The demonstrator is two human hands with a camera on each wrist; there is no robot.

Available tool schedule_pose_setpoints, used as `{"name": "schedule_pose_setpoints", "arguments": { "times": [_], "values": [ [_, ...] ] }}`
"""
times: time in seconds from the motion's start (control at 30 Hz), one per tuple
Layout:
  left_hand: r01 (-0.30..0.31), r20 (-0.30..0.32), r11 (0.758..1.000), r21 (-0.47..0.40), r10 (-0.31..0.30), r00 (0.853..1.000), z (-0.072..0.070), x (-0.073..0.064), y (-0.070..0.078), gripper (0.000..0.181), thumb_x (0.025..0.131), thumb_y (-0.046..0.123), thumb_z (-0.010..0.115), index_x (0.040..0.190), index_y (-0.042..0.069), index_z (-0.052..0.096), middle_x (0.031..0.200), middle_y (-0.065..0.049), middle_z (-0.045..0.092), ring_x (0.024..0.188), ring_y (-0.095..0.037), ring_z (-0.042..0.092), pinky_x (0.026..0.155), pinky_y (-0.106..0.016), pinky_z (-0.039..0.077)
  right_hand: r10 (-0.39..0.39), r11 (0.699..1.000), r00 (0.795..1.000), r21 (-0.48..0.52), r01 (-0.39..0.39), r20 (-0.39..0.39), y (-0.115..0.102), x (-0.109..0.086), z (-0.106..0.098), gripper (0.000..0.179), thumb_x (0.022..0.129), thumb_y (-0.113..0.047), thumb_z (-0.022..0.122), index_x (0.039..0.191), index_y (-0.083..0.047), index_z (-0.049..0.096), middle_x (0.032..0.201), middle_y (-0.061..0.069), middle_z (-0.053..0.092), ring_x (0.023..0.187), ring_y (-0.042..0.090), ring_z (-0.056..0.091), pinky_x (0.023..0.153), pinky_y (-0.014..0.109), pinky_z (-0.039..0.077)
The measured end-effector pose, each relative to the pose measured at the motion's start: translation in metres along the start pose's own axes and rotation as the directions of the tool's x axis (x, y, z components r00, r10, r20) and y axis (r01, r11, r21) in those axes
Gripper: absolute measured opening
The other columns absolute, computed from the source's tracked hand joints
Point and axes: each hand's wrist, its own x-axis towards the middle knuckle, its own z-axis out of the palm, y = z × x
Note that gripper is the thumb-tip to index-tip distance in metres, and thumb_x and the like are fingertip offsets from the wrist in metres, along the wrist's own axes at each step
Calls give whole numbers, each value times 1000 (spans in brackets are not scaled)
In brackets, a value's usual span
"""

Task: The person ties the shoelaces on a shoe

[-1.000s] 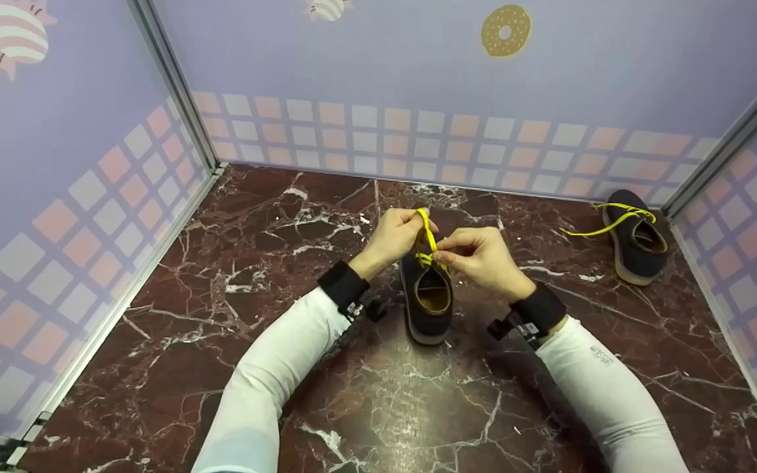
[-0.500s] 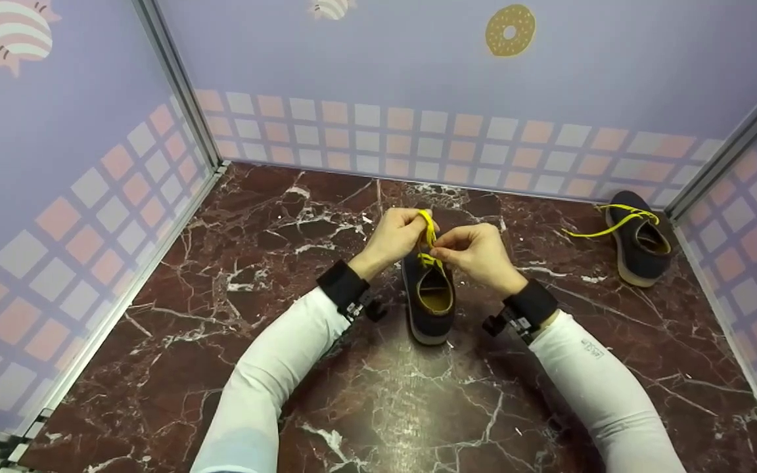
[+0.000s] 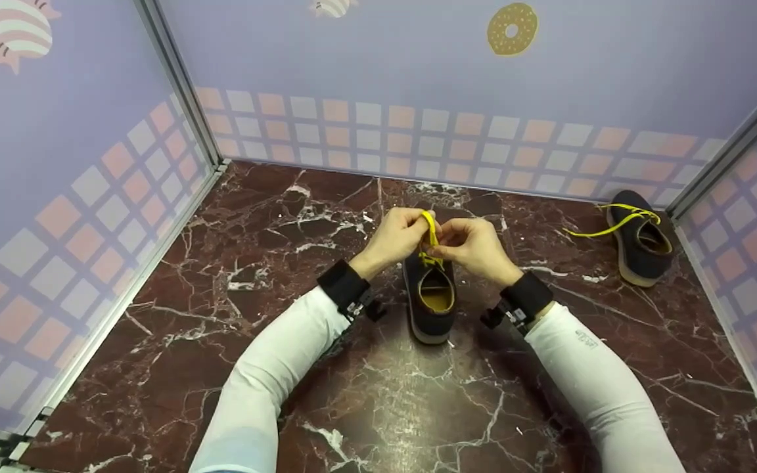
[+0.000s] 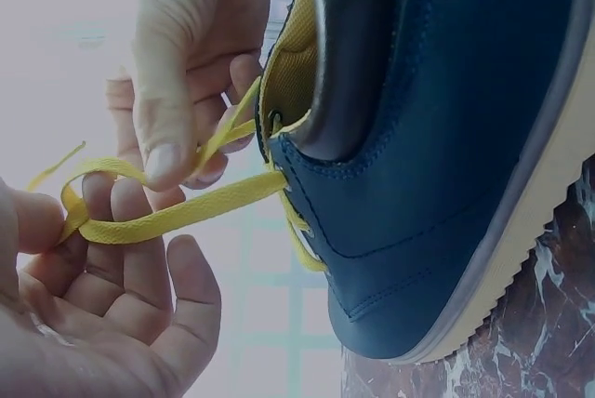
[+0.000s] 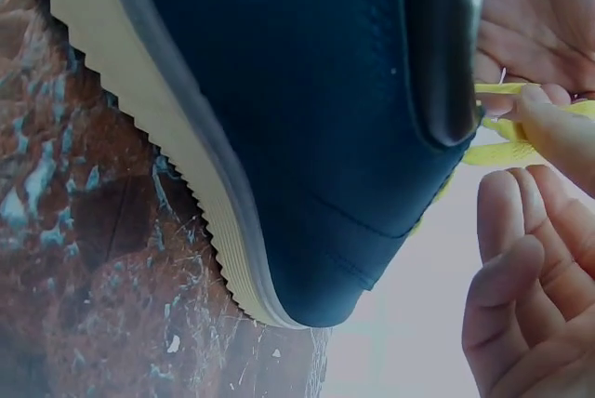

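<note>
The left hand [image 3: 399,234] pinches a loop of the yellow lace [image 3: 428,231], thumb and curled fingers closed on it; in the left wrist view the loop [image 4: 139,221] wraps over the fingers [image 4: 139,268] and runs back to an eyelet. The right hand [image 3: 477,246] meets it from the other side, fingertips pinching the same lace just beside the left thumb. In the right wrist view a finger [image 5: 558,138] presses on the lace [image 5: 507,152], though how much of it that hand has is hard to tell there.

Both hands sit over the front of a dark blue shoe [image 3: 431,299], which stands on the marble floor [image 3: 221,328] in the middle, its heel toward the person and its tan lining showing. Its pale ridged sole [image 5: 186,193] rests on the floor.

Well apart, in the far right corner, a second shoe [image 3: 641,240] lies with loose yellow laces [image 3: 605,225] trailing left. Tiled-pattern walls [image 3: 385,131] enclose the floor.
</note>
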Motion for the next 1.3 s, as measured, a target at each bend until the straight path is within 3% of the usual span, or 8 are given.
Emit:
{"name": "schedule_pose_setpoints", "arguments": {
  "times": [0.17,0.33,0.53,0.7,0.83,1.0,1.13,1.3],
  "values": [
    [0,4,1000,27,0,1000,1,1,1,41,118,23,56,103,0,85,101,-17,84,74,-5,63,68,-18,49,-32,999,999,-43,31,-3,1,3,3,14,92,-8,91,102,0,84,92,20,85,69,-5,69,67,11,56],
    [2,-1,1000,-9,-2,1000,2,2,0,39,117,20,56,102,-1,85,92,-17,83,72,-12,66,67,-19,52,-47,997,999,-58,49,26,1,3,4,13,96,-2,82,108,0,85,94,20,86,71,-5,68,68,11,54],
    [4,-12,999,-39,-5,1000,5,2,-1,37,117,19,58,102,0,86,77,2,76,74,-29,70,65,-20,54,-20,999,999,-29,21,31,3,1,6,19,101,0,71,114,0,85,101,21,86,76,-3,68,70,12,53],
    [13,-1,996,-84,-13,1000,6,2,-2,38,118,19,57,103,-3,84,76,9,72,72,-24,69,67,-22,57,0,1000,1000,30,-1,30,3,-1,7,19,103,3,68,111,4,85,100,26,85,74,-2,70,70,12,55],
    [37,1,992,-120,-37,999,6,1,-2,39,118,20,56,104,-4,83,76,8,72,71,-20,67,67,-24,57,-3,999,1000,47,2,5,2,-2,6,19,100,4,72,114,6,85,103,27,85,75,-3,69,70,11,55],
    [57,-20,991,-122,-60,998,4,0,-2,39,118,21,56,106,-2,85,73,5,72,70,-21,69,66,-26,55,9,988,1000,152,-6,-20,0,-5,2,31,96,4,75,126,6,81,120,30,82,84,-4,75,75,13,60],
    [63,-24,990,-122,-67,997,2,0,-1,38,119,20,56,108,-1,85,77,-4,76,70,-22,71,68,-30,58,48,969,996,245,-29,-72,1,-6,-1,27,102,3,71,127,9,80,107,32,83,71,-2,72,62,15,57],
    [61,-22,994,-94,-63,998,2,-2,-2,38,118,24,58,108,0,86,86,-13,82,71,-18,72,68,-26,60,93,954,984,297,-44,-153,-1,-8,-2,24,107,-6,74,123,11,80,94,16,85,59,0,69,52,17,54]
  ]
}}
